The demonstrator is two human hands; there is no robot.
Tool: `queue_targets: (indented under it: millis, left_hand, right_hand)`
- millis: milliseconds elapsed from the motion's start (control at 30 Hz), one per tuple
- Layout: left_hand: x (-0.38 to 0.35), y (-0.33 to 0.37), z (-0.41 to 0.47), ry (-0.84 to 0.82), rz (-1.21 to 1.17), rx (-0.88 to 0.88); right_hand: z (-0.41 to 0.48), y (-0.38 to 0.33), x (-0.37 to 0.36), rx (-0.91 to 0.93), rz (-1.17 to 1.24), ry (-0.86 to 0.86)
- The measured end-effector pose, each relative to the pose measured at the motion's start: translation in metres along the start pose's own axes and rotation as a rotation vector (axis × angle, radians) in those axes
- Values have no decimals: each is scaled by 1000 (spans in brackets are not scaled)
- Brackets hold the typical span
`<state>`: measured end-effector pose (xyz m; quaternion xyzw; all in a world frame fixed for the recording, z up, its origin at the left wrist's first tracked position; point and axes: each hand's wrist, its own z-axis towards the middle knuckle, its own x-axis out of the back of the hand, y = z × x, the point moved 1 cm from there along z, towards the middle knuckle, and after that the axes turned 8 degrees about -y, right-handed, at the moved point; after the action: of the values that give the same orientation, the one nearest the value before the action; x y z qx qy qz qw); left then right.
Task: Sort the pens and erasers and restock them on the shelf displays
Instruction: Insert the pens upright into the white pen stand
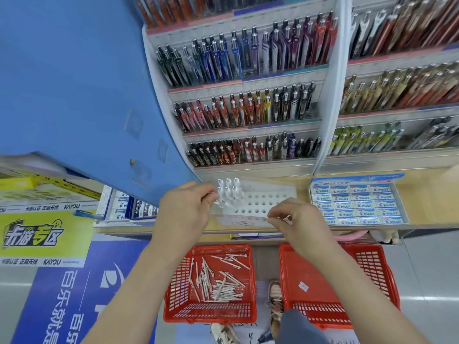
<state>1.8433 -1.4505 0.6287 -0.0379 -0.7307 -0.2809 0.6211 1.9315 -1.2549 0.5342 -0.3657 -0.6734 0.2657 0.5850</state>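
White plastic shows at the fingertips of both hands. The left hand (185, 209) has its fingers curled in a pinch on a white pen (219, 200) at the near left corner of a clear holder (263, 203) drilled with rows of holes. The right hand (301, 225) is at the holder's near right edge, thumb and forefinger closed on something thin and white. Whether that is another pen or the holder's rim cannot be told. The hands are well apart, one at each end of the holder.

The step in hand looks like seating pens upright in the holes. A small cluster of standing pens (229, 188) fills the far left corner, and most holes are bare, so this part of the restock seems early. The next move probably calls for lining the pen's tip over a free hole beside the cluster, then pushing straight down without knocking its neighbours.

The holder sits on the wooden surface (422, 194), with a tray of boxed erasers (357, 204) near its right side. Below, on the floor, the left red basket (173, 281) holds a loose heap of white pens (216, 281). The right red basket (372, 269) holds only one small pale item. Above, the shelf pens (248, 108) stand in crowded rows. A blue panel (74, 95) juts in close on the left, crowding that hand's elbow room.
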Motion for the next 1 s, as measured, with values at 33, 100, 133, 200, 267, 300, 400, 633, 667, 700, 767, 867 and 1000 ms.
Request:
queue_targets:
  millis: [33,100,133,200,267,300,400,633,667,700,767,867,1000]
  left_hand:
    - [-4,0,1,-22,15,0]
    - [-12,0,5,-45,24,-1]
    - [-15,0,5,-47,22,0]
    - [-19,3,7,-37,20,21]
    - [-21,6,10,-31,33,66]
    - [-21,7,11,-33,39,86]
    - [-25,6,15,-42,51,107]
    - [-38,7,19,-68,101,86]
    - [-39,7,19,-70,108,81]
    - [-39,7,20,-72,112,79]
    - [-38,6,20,-84,117,78]
    - [-34,4,17,-100,104,71]
    - [-19,-4,-2,25,-47,63]
  right_hand:
    - [0,0,-1,8,-15,5]
    - [0,1,-1,-1,-17,41]
    - [0,2,-1,-16,3,78]
    - [-1,3,0,-42,12,176]
    - [-2,6,2,-63,-43,267]
    - [-3,7,3,-94,-52,286]
    - [-4,12,2,-216,8,233]
    - [-4,16,4,-241,66,235]
    - [-5,16,4,-241,72,236]
    - [-5,16,4,-240,79,234]
    - [-4,18,4,-238,106,223]
    - [-6,17,7,-236,97,232]
    - [-12,-10,19,-66,72,418]
